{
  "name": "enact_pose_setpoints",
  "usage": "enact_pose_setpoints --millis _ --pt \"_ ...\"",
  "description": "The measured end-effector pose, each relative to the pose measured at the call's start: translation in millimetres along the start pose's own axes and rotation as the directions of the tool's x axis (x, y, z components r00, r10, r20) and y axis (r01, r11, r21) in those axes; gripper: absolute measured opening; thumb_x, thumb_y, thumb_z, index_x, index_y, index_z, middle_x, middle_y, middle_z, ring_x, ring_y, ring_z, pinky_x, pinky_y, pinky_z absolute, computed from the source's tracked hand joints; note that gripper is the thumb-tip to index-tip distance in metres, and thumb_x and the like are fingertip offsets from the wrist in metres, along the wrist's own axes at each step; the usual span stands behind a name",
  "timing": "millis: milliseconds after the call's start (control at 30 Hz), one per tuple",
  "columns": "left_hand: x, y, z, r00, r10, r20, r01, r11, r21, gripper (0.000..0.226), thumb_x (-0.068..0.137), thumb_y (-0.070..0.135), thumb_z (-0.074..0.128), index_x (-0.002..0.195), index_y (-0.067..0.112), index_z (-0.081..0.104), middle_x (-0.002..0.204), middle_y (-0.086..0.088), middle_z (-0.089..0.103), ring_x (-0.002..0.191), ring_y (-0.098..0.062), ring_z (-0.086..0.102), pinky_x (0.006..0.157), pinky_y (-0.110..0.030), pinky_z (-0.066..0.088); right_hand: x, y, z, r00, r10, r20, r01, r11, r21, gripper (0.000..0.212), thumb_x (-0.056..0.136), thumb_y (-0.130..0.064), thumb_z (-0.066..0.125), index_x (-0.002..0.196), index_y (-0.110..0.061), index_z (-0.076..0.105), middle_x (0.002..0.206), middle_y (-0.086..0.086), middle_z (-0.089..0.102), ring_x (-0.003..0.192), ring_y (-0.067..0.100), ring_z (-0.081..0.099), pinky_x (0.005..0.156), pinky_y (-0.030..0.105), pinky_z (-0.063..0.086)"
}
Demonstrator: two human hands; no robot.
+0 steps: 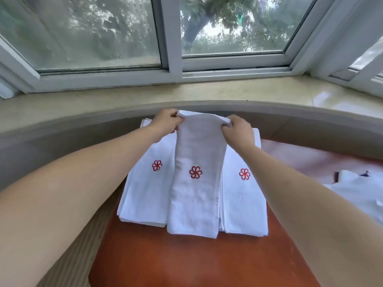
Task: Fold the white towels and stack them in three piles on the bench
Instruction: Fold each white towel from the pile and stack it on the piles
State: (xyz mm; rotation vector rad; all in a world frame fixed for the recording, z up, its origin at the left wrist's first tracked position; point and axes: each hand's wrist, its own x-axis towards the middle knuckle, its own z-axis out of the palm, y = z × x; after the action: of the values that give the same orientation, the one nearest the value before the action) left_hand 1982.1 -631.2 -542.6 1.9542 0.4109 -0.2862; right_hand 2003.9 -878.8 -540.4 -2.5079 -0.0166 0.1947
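A folded white towel point(196, 183) with a red pinwheel emblem point(195, 172) is held at frame centre, its far end pinched at both corners: the left hand point(165, 123) grips the upper-left corner with curled fingers and thumb, the right hand point(238, 130) grips the upper-right corner the same way. The towel's near end is seen lying over the middle of the stacked towels, its far end lifted. To the left of it a left pile point(145, 187) of folded white towels is seen, to the right a right pile point(242, 199), each topped by the same red emblem; the middle pile is mostly covered by the held towel, so its height cannot be told. The piles are set on an orange-brown bench point(186, 262), lower centre. Both forearms cross the lower corners and hide the piles' outer edges in part. More white cloth point(360, 195) is seen at the right edge, unfolded, partly cut off. A beige stone window ledge point(103, 102) curves across mid-frame, just behind the piles. White-framed windows point(172, 38) fill the top, with trees outside.
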Motion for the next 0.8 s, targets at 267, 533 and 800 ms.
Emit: enact_pose_setpoints --millis 267,533,800 --pt "110 -66 25 0.996 -0.083 0.037 0.081 0.995 0.066 0.014 0.099 0.02 0.059 0.097 0.007 0.066 0.085 -0.004 0.067 0.072 -0.019 0.062 0.068 -0.031 0.05 76 38 86 0.994 0.105 0.024 -0.104 0.994 -0.019 0.014 0.09 -0.02 0.042 0.092 -0.019 0.056 0.076 -0.008 0.057 0.075 0.022 0.057 0.057 0.028 0.036" --pt "147 -105 49 0.999 0.015 -0.037 -0.003 0.948 0.319 0.016 0.098 0.033 0.054 0.098 0.025 0.067 0.081 0.008 0.073 0.067 -0.01 0.066 0.068 -0.03 0.047 110 62 134 0.973 0.226 0.04 -0.224 0.973 -0.048 0.011 0.089 -0.013 0.042 0.093 -0.014 0.052 0.075 -0.002 0.053 0.071 0.026 0.052 0.054 0.029 0.032" --pt "157 -114 66 0.988 0.085 -0.129 -0.036 0.94 0.34 0.028 0.101 0.04 0.051 0.122 0.029 0.065 0.104 0.016 0.066 0.1 -0.012 0.062 0.076 -0.03 0.046 122 69 150 0.961 0.275 -0.011 -0.275 0.96 -0.052 0.02 0.096 -0.015 0.04 0.109 -0.017 0.055 0.081 -0.005 0.056 0.074 0.024 0.055 0.058 0.029 0.035"
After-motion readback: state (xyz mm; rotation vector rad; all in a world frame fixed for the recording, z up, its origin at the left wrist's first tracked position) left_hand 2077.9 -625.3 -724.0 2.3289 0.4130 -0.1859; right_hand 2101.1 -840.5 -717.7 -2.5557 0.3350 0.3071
